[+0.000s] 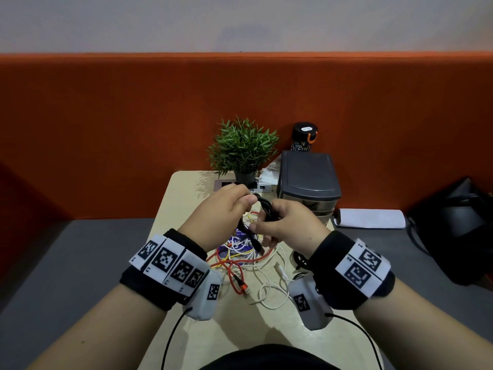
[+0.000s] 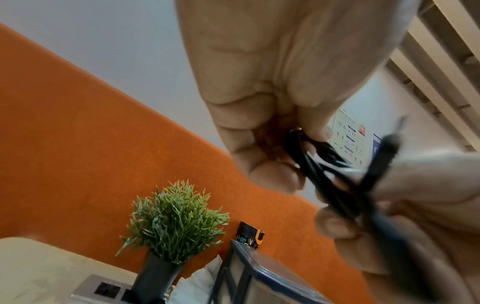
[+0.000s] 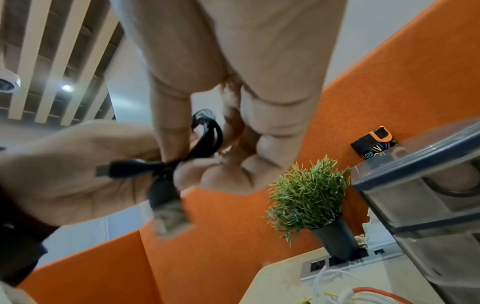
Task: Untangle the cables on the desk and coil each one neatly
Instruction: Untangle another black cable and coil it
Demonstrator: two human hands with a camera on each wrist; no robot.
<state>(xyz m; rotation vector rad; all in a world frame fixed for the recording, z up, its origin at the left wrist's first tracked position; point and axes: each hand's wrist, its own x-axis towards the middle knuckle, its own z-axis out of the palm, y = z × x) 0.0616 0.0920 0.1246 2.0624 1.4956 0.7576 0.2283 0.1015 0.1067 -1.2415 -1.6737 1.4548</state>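
Note:
Both hands hold a looped black cable (image 1: 266, 206) above the desk. My left hand (image 1: 226, 209) pinches the far end of its loops (image 2: 311, 156) between thumb and fingers. My right hand (image 1: 288, 222) grips the gathered loops (image 3: 207, 139) near their middle; two black plug ends (image 3: 122, 169) stick out below it. Under the hands lies a tangle of white, orange and yellow cables (image 1: 245, 260) on the beige desk (image 1: 240, 324). An orange cable's plug (image 1: 244, 289) and a white cable's loops (image 1: 272, 295) trail toward me.
A potted green plant (image 1: 241, 150) stands behind the hands beside a socket strip (image 1: 221, 185). A grey drawer unit (image 1: 308, 177) and a black-and-orange bottle (image 1: 304, 137) are at the right rear. An orange partition (image 1: 106, 129) backs the desk. A black bag (image 1: 453, 231) lies far right.

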